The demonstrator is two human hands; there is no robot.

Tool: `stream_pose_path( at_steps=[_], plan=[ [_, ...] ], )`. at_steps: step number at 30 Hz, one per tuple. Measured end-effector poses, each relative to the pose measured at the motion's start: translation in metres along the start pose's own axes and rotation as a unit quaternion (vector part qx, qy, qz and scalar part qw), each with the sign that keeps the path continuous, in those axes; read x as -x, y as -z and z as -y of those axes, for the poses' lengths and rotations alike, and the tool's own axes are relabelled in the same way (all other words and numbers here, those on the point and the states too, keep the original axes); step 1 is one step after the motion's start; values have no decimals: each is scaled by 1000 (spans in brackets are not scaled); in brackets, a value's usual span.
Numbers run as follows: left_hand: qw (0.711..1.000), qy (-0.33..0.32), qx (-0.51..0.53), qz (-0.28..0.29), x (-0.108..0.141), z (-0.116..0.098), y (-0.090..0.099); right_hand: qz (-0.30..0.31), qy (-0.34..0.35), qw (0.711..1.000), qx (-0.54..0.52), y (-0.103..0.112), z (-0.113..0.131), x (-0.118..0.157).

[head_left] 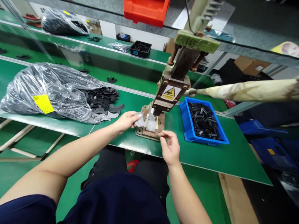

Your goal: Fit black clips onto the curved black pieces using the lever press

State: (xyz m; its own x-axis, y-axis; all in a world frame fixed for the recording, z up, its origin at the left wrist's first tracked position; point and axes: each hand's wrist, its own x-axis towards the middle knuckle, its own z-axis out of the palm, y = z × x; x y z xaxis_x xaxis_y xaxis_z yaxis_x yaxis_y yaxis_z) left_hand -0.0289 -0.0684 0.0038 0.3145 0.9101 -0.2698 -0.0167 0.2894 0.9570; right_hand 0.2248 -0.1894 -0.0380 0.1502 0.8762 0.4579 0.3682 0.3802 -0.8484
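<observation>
My left hand (127, 120) pinches a flat grey curved plastic piece (140, 121) at the left side of the hand press (171, 90). That piece reaches over the press's rusty metal base (148, 133), beside the pale block in its middle. My right hand (170, 146) is at the base's front right corner, its fingers curled together. Whatever is at those fingertips is too small to make out. Over the base hangs the press ram, with a yellow warning label on its front.
Left on the green table (126, 140) lies a clear plastic bag (49, 90) spilling dark curved pieces (102, 102). A blue bin (187, 124) of small black parts stands right of the press. The long wrapped press lever (245, 90) sticks out rightward. Behind runs a green conveyor (130, 74).
</observation>
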Motion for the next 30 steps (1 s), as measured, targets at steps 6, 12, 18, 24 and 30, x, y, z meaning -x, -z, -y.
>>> stream_pose_path(
  at_steps=[6,12,18,24,30],
  plan=[
    [983,64,50,-162,-121,-14,28,-95,-45,994,41,34,-43,18],
    [981,9,10,-192,-206,-53,20,-102,-87,990,52,35,-56,21],
    [977,-42,-115,-175,-163,-9,11,-91,-92,990,60,37,-55,19],
    [785,-324,-520,-90,-24,50,52,-74,-68,988,117,58,-40,8],
    [722,-244,-600,-244,51,84,100,-136,-97,940,298,153,-32,-54]
  ],
)
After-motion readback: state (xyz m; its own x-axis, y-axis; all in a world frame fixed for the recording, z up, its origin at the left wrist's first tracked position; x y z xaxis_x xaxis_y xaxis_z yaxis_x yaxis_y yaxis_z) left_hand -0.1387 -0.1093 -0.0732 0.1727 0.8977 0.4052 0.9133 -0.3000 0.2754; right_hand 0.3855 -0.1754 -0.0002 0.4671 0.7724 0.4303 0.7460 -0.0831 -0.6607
